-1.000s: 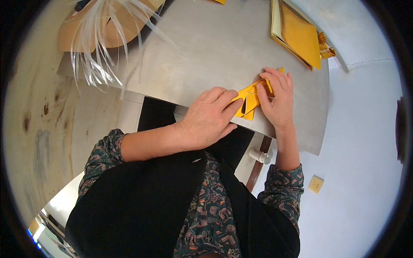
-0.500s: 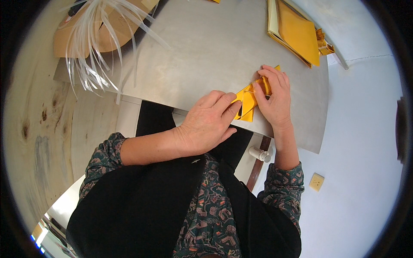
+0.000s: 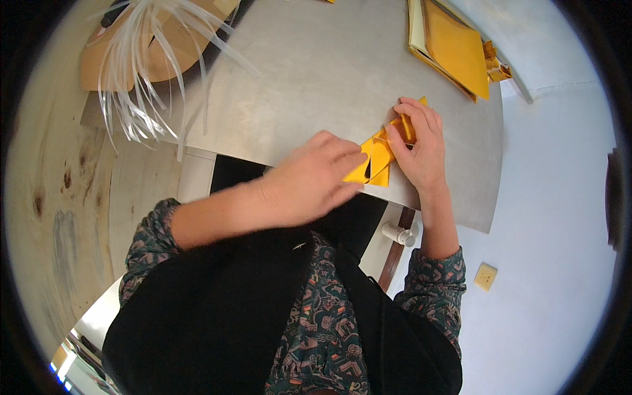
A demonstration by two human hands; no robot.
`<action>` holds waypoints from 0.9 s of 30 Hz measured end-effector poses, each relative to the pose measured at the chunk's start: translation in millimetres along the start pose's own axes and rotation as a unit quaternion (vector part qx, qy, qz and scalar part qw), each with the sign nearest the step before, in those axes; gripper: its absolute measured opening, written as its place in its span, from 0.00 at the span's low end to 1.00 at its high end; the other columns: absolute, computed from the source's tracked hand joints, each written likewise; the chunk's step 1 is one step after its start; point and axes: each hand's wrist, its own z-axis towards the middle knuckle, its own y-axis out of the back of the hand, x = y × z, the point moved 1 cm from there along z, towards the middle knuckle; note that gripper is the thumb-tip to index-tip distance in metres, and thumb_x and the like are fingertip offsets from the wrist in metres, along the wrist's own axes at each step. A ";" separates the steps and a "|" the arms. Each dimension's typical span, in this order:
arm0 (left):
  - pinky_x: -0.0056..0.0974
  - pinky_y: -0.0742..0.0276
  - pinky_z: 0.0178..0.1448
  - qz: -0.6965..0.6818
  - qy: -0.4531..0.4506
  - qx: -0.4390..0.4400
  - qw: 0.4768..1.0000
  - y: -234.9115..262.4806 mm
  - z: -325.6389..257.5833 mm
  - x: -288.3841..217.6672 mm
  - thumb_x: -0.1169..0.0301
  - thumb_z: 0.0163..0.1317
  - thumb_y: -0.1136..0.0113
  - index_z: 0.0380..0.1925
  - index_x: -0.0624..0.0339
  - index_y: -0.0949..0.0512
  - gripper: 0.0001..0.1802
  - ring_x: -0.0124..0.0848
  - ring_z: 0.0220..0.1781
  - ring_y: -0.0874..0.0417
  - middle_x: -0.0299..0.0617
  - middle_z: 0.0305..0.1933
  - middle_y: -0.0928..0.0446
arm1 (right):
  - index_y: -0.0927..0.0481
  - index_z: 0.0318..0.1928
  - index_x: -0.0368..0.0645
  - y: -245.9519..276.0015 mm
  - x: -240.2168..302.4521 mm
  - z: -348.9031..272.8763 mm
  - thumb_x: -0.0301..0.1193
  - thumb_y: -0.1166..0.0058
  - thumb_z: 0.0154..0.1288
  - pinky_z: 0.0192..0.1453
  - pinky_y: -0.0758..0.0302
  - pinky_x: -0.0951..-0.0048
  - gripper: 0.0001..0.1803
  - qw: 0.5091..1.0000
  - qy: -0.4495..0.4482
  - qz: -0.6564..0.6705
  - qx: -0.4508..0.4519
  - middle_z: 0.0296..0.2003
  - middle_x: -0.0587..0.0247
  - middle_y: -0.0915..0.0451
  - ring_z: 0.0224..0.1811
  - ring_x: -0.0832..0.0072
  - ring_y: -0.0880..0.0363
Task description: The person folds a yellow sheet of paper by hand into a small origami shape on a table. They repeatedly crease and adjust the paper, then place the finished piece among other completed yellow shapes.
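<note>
A folded piece of shiny golden-yellow paper point(image 3: 380, 155) lies at the near edge of the metal table, with thin pale lines across it and a dark gap at its left part. My right hand point(image 3: 422, 143) is closed on its upper right end, thumb on the near side and fingers curled over the far side. Over its left end is my left hand point(image 3: 304, 176), slightly blurred, thumb and fingers apart. Its fingertips overlap the paper's edge; whether they touch it, I cannot tell.
A stack of golden sheets point(image 3: 454, 49) rests at the far right of the metal table point(image 3: 309, 72), beside a small folded golden bundle point(image 3: 495, 62). Clear plastic strips point(image 3: 141, 72) spill over brown cardboard point(image 3: 181, 49) at the far left. A white wall point(image 3: 546, 197) borders the right side.
My left hand has drawn back a little to the left, uncovering more of the paper's left end. The right hand keeps its grip, almost unmoved.
</note>
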 end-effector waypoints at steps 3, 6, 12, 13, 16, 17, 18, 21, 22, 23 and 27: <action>0.44 0.18 0.61 -0.028 0.029 0.031 0.999 18.6 20.7 28.3 0.70 0.71 0.39 0.56 0.63 0.18 0.16 0.45 0.57 0.16 0.48 0.52 0.17 | 0.18 0.49 0.42 -0.1 -0.2 0.2 0.32 0.33 0.60 0.66 0.28 0.59 0.18 1.000 -0.005 -0.003 0.004 0.56 0.56 0.18 0.56 0.54 0.23; 0.44 0.18 0.63 0.077 -0.101 0.025 0.992 19.1 48.2 44.1 0.71 0.71 0.40 0.56 0.61 0.17 0.16 0.44 0.58 0.17 0.46 0.55 0.17 | 0.19 0.49 0.43 0.6 0.3 1.4 0.33 0.33 0.60 0.66 0.28 0.59 0.18 1.000 -0.011 0.001 0.011 0.56 0.57 0.19 0.57 0.55 0.23; 0.40 0.20 0.67 0.107 -0.189 0.103 0.971 3.4 70.9 49.1 0.74 0.66 0.38 0.53 0.58 0.15 0.16 0.39 0.62 0.19 0.41 0.58 0.17 | 0.19 0.49 0.43 1.8 -0.7 2.1 0.34 0.32 0.59 0.67 0.28 0.60 0.18 1.000 -0.022 0.005 0.016 0.56 0.57 0.19 0.56 0.55 0.24; 0.39 0.20 0.67 0.111 -0.179 0.117 0.971 3.0 71.2 50.5 0.74 0.65 0.38 0.53 0.58 0.15 0.16 0.38 0.62 0.19 0.41 0.58 0.17 | 0.19 0.50 0.43 1.5 -1.1 1.7 0.34 0.33 0.59 0.67 0.28 0.60 0.19 1.000 -0.022 0.004 0.016 0.56 0.57 0.19 0.56 0.55 0.24; 0.39 0.21 0.68 0.108 -0.173 0.110 0.973 3.6 70.3 54.1 0.75 0.63 0.37 0.50 0.59 0.14 0.15 0.38 0.63 0.20 0.40 0.58 0.17 | 0.19 0.50 0.43 0.5 -2.5 0.1 0.34 0.33 0.60 0.67 0.28 0.60 0.19 1.000 -0.024 0.002 0.013 0.56 0.57 0.19 0.57 0.56 0.24; 0.39 0.21 0.68 0.104 -0.179 0.109 0.972 3.8 70.6 54.9 0.75 0.63 0.37 0.50 0.59 0.14 0.15 0.38 0.63 0.20 0.40 0.57 0.17 | 0.19 0.51 0.43 0.3 -2.9 -0.6 0.35 0.32 0.60 0.67 0.28 0.60 0.19 1.000 -0.023 0.003 0.012 0.56 0.57 0.19 0.57 0.56 0.24; 0.39 0.21 0.69 0.100 -0.188 0.105 0.971 3.9 71.1 55.2 0.75 0.63 0.37 0.49 0.59 0.14 0.15 0.38 0.63 0.20 0.40 0.57 0.17 | 0.19 0.51 0.43 0.2 -3.4 -1.2 0.35 0.33 0.61 0.69 0.29 0.58 0.19 0.999 -0.030 0.006 0.013 0.56 0.57 0.19 0.58 0.56 0.23; 0.39 0.22 0.69 0.108 -0.213 0.099 0.966 2.8 74.3 53.9 0.75 0.62 0.36 0.48 0.59 0.14 0.14 0.38 0.62 0.20 0.40 0.56 0.17 | 0.20 0.54 0.44 1.1 -4.0 -3.9 0.36 0.35 0.64 0.76 0.35 0.53 0.20 0.999 -0.044 -0.003 0.025 0.59 0.56 0.19 0.64 0.57 0.24; 0.40 0.22 0.70 0.113 -0.220 0.099 0.964 2.4 75.6 52.8 0.75 0.61 0.36 0.48 0.59 0.14 0.14 0.38 0.62 0.20 0.40 0.56 0.17 | 0.20 0.56 0.44 1.7 -3.5 -5.7 0.37 0.36 0.65 0.78 0.38 0.51 0.21 0.998 -0.048 -0.020 0.033 0.61 0.56 0.19 0.67 0.58 0.25; 0.40 0.23 0.70 0.123 -0.212 0.107 0.963 1.7 76.4 51.6 0.74 0.62 0.36 0.48 0.59 0.14 0.14 0.37 0.63 0.20 0.40 0.55 0.17 | 0.20 0.58 0.44 2.1 -2.7 -7.6 0.38 0.37 0.67 0.81 0.41 0.48 0.22 0.997 -0.051 -0.038 0.040 0.63 0.55 0.20 0.70 0.58 0.26; 0.40 0.25 0.69 0.151 -0.175 0.128 0.964 -0.6 77.0 45.9 0.71 0.65 0.38 0.47 0.57 0.14 0.12 0.36 0.62 0.21 0.38 0.53 0.16 | 0.28 0.71 0.43 3.5 2.9 -16.8 0.47 0.49 0.76 0.86 0.56 0.44 0.31 0.987 -0.037 -0.106 0.112 0.74 0.53 0.29 0.80 0.60 0.38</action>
